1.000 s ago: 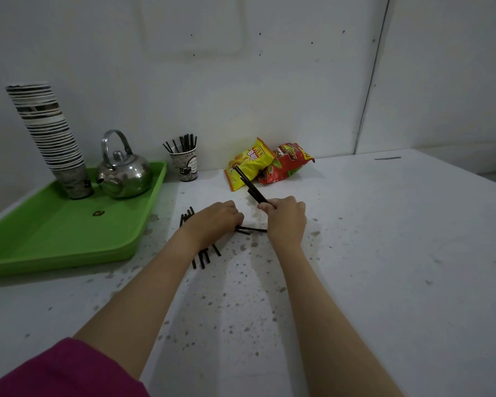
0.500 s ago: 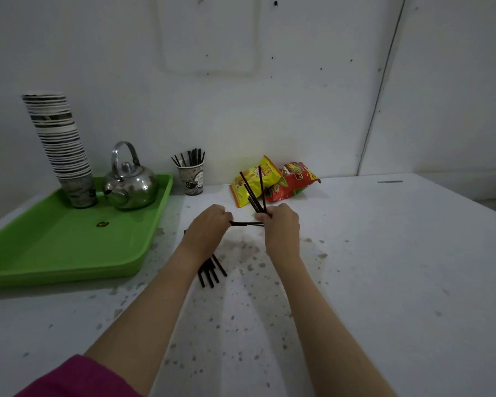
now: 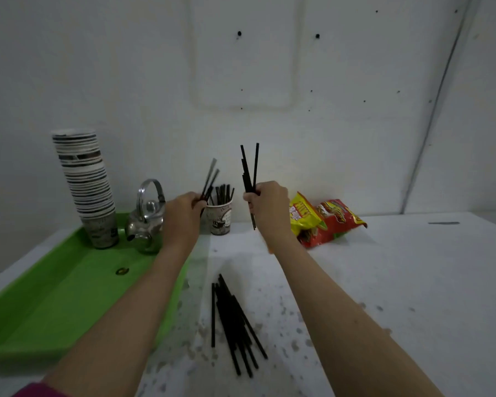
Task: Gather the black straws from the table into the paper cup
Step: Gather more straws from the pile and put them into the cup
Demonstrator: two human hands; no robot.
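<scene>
Left hand [image 3: 181, 216] raised above the tabletop [image 3: 398, 282], fingers pinched round a few black straws [image 3: 209, 181]; their upper ends lean up and right, just left of the paper cup [image 3: 220, 219]. The hand overlaps the cup's left edge in view; contact cannot be told.

Right hand [image 3: 268, 204] clenched on a second bunch of straws [image 3: 249, 170], held near upright, tips fanned above the fist, lower ends poking out below it. This bunch sits just right of the cup, apart from it.

Cup stands at the back of the tabletop, beside the green tray [image 3: 55, 305], with straws already in it.

Loose pile of straws [image 3: 235, 319] lies flat on the tabletop, between the forearms, well nearer the camera than either hand.
</scene>
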